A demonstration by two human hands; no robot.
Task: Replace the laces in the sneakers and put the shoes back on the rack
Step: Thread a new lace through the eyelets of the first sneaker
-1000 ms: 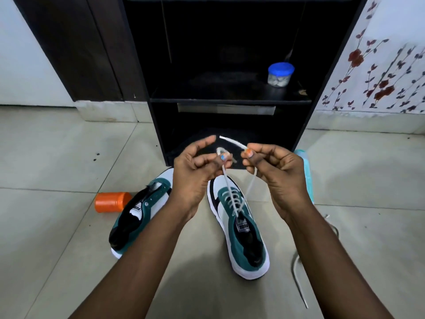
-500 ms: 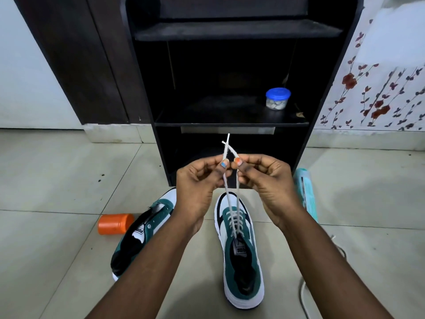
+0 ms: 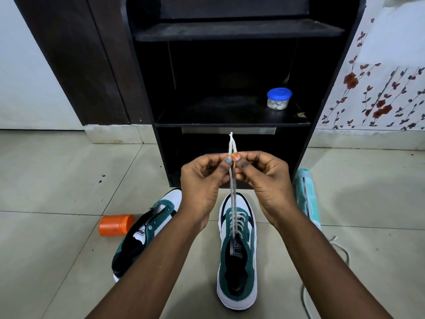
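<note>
The black rack point(image 3: 232, 31) stands before me on the tiled floor point(image 3: 46, 180), with its shelves open to me; on the right end of its middle shelf stands a small jar with a blue lid point(image 3: 279, 98). On the floor in front of the rack are the two sneakers, green and white with black inside. The right sneaker point(image 3: 238, 261) stands straight with its toe to the rack, and a white lace point(image 3: 232, 189) is crossed through all its eyelets. The left sneaker point(image 3: 147, 229) lies turned a little to the left, its eyelets bare, partly hidden under my left arm. A pale green roll point(image 3: 307, 199) lies by the right foot of the rack, and an orange container point(image 3: 116, 225) lies on its side just left of the left sneaker. A loose white lace point(image 3: 340, 249) curls on the floor at the right edge. My left hand point(image 3: 202, 178) and my right hand point(image 3: 264, 176) are close together above the right sneaker; each pinches one end of the lace between thumb and forefinger, and both ends are pulled up straight, their tips meeting above my fingers
</note>
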